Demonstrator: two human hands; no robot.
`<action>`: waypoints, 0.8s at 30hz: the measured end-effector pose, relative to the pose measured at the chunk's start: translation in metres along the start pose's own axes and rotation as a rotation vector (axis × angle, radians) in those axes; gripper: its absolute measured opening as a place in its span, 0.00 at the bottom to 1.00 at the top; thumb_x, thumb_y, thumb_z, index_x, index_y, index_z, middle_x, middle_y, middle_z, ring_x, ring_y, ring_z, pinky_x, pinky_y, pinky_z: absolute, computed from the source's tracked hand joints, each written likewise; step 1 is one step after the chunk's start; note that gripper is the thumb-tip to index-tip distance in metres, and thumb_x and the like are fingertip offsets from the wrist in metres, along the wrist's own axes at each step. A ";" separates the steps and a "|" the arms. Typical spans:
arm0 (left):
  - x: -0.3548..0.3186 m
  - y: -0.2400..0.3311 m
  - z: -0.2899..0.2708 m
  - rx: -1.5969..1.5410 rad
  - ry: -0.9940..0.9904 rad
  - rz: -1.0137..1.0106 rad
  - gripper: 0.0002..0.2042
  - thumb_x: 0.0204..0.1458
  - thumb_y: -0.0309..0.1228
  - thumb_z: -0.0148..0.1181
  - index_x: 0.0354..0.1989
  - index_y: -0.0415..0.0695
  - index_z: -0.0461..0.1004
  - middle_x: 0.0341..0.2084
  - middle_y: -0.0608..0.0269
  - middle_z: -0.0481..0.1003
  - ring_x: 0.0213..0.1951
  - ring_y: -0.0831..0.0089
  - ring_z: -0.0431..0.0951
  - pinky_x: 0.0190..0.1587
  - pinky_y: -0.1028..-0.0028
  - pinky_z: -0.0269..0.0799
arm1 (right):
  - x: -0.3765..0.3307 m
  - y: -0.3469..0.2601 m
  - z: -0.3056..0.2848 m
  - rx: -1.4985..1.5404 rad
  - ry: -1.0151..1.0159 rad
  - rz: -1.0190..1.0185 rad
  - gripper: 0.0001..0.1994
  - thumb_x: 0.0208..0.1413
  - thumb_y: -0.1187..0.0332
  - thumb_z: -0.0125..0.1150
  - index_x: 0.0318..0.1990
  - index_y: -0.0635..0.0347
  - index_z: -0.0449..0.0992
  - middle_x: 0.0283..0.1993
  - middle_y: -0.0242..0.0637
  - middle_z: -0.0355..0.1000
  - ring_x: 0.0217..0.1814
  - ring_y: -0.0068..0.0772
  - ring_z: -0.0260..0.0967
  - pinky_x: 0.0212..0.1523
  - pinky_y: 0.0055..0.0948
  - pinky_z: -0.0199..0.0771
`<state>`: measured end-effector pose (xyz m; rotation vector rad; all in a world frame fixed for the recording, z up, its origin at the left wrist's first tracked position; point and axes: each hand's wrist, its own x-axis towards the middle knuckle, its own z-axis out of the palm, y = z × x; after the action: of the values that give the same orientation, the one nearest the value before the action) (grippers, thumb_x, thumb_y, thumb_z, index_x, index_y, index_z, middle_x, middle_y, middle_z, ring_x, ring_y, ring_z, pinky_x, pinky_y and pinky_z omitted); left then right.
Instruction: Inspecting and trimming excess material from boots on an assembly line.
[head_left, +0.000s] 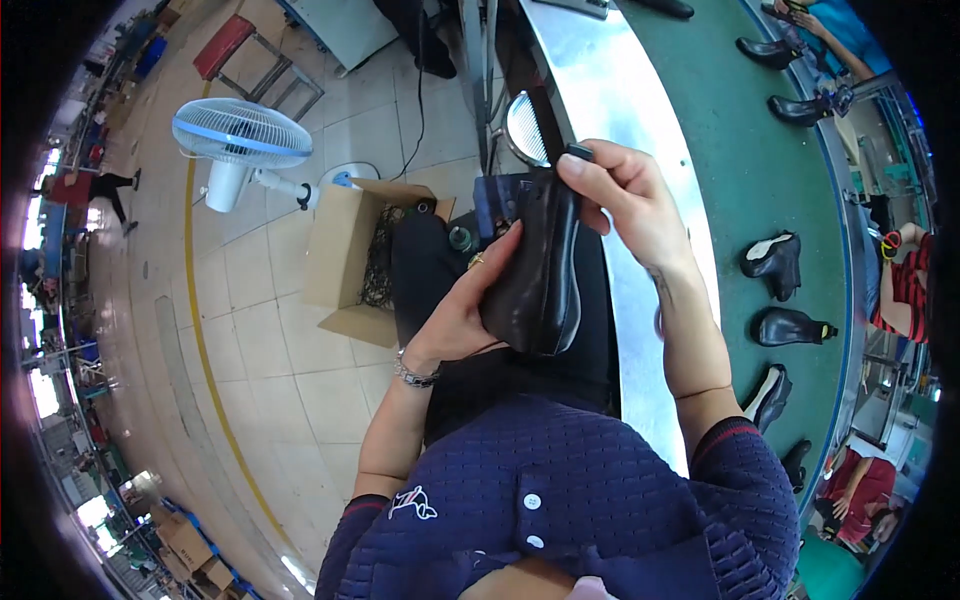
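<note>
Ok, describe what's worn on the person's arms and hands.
Both arms are bare below short navy knit sleeves with red-trimmed cuffs. The left hand has a gold ring and a silver bracelet at the wrist. The right hand wears nothing visible.

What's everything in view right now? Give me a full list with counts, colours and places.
black boot: one, black, held in both hands over the lap
boots on belt: at least six, black, along the green conveyor at right
metal rail: one, silver, beside the conveyor
cardboard box: one, brown, open, on the tiled floor at left
fan: one, white and blue, on the floor beyond the box
stool: one, red-topped, far left
co-workers: at least two, in red, right edge
left hand: grip under the boot's side
right hand: pinching the boot's top
</note>
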<state>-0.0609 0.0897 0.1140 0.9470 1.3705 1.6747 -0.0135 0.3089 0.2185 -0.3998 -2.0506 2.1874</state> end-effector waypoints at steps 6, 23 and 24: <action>-0.030 -0.020 0.006 -0.110 0.130 -0.028 0.55 0.39 0.26 0.76 0.73 0.41 0.41 0.71 0.58 0.50 0.70 0.71 0.52 0.69 0.72 0.47 | -0.002 0.026 0.022 0.005 -0.067 0.034 0.17 0.62 0.58 0.61 0.24 0.59 0.73 0.18 0.20 0.63 0.19 0.09 0.58 0.20 0.14 0.55; 0.015 -0.006 0.042 0.458 0.227 0.058 0.47 0.33 0.23 0.72 0.69 0.55 0.59 0.65 0.49 0.59 0.66 0.48 0.58 0.66 0.61 0.56 | -0.081 0.026 -0.016 -0.522 -0.042 0.231 0.26 0.57 0.52 0.62 0.51 0.70 0.73 0.34 0.42 0.76 0.36 0.30 0.73 0.40 0.30 0.73; 0.028 -0.004 0.048 0.567 0.178 0.126 0.46 0.34 0.24 0.72 0.69 0.57 0.60 0.64 0.47 0.59 0.65 0.46 0.59 0.64 0.59 0.57 | -0.086 0.012 -0.021 -0.438 0.038 0.232 0.23 0.58 0.54 0.62 0.47 0.70 0.75 0.33 0.41 0.76 0.34 0.27 0.71 0.38 0.29 0.71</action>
<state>-0.0299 0.1351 0.1196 1.2378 2.0025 1.5109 0.0757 0.3061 0.2155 -0.7486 -2.5707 1.8002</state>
